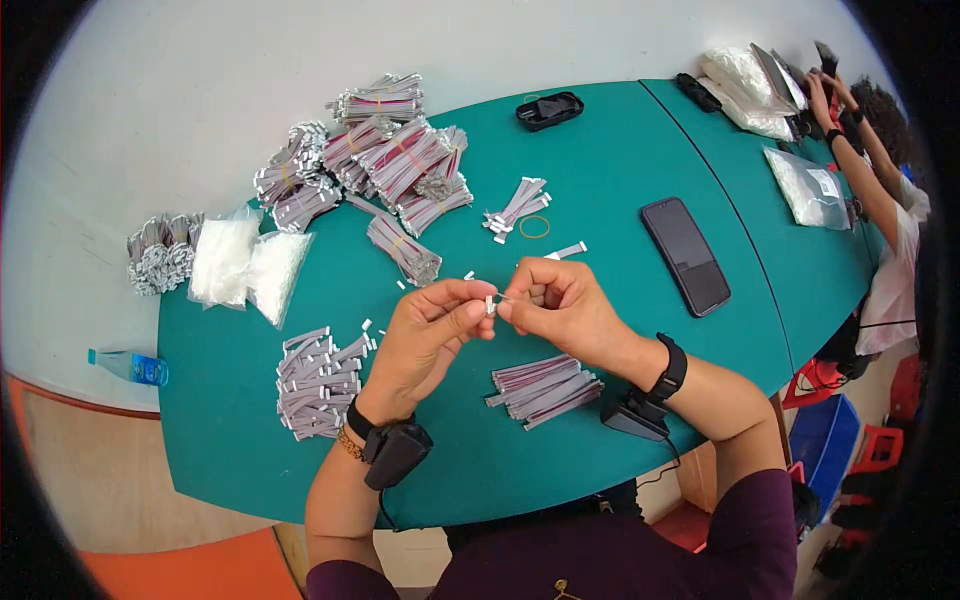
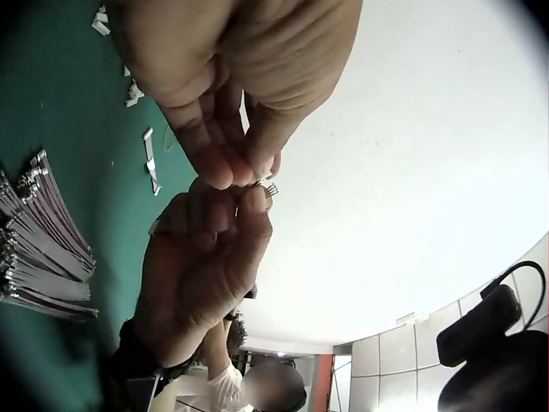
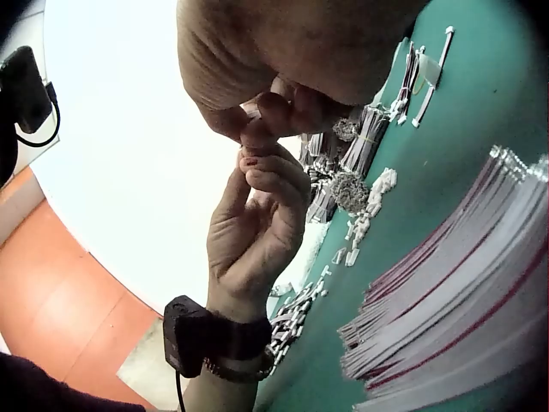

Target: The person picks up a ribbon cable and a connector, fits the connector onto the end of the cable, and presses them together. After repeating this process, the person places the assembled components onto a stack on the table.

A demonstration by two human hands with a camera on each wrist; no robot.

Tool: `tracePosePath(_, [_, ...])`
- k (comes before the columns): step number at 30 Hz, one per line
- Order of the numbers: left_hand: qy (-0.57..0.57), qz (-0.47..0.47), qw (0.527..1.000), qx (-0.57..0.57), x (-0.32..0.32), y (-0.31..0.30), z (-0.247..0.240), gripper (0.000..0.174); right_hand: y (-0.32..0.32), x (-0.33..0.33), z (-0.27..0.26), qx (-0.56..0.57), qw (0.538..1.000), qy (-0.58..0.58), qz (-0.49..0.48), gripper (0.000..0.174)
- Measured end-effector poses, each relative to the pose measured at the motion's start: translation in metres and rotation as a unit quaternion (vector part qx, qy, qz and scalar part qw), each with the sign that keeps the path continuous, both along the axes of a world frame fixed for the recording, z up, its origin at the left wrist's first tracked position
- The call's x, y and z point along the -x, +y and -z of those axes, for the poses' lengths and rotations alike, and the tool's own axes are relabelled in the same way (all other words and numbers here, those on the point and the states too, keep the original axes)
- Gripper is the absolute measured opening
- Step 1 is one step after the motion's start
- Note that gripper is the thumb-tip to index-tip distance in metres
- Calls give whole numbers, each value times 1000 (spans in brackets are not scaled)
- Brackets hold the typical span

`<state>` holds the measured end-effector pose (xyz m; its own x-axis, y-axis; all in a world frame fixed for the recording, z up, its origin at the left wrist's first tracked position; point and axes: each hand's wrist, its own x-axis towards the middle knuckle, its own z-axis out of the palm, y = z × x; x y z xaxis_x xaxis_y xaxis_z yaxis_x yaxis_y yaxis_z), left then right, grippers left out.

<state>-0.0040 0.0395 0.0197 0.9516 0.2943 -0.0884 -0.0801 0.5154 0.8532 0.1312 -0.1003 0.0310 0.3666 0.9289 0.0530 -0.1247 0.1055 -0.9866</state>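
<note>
Both hands meet fingertip to fingertip above the table's middle. My left hand [image 1: 420, 335] pinches a small white plastic connector [image 1: 490, 307] between thumb and index finger. My right hand [image 1: 570, 308] pinches the end of a thin ribbon cable [image 2: 272, 190], whose fine metal terminals stick out past the thumb in the left wrist view; the fingers hide most of the cable. Below the right hand lies a flat stack of grey ribbon cables [image 1: 545, 388], each with a dark red edge. Left of my left wrist is a pile of cables with white connectors [image 1: 318, 385].
On the green table [image 1: 450, 460] several banded cable bundles [image 1: 400, 155] are heaped at the back left, beside bags of white connectors [image 1: 225, 258]. A phone [image 1: 686, 256] lies at the right, and a bottle [image 1: 130, 367] at the left edge. Another person [image 1: 880, 200] works at far right.
</note>
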Motion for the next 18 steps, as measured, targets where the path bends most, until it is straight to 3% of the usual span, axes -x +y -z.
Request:
tracePosePath(7, [5, -13, 1000, -18, 0, -1, -3, 18, 1, 0, 3, 1, 1000, -25, 4, 14])
tracePosePath(16, [-2, -57, 984, -171, -2, -3, -4, 20, 1, 1, 3, 14, 999, -26, 25, 14])
tracePosePath(18, [-2, -64, 986, -152, -2, -5, -5, 21, 1, 1, 0, 17, 999, -22, 26, 14])
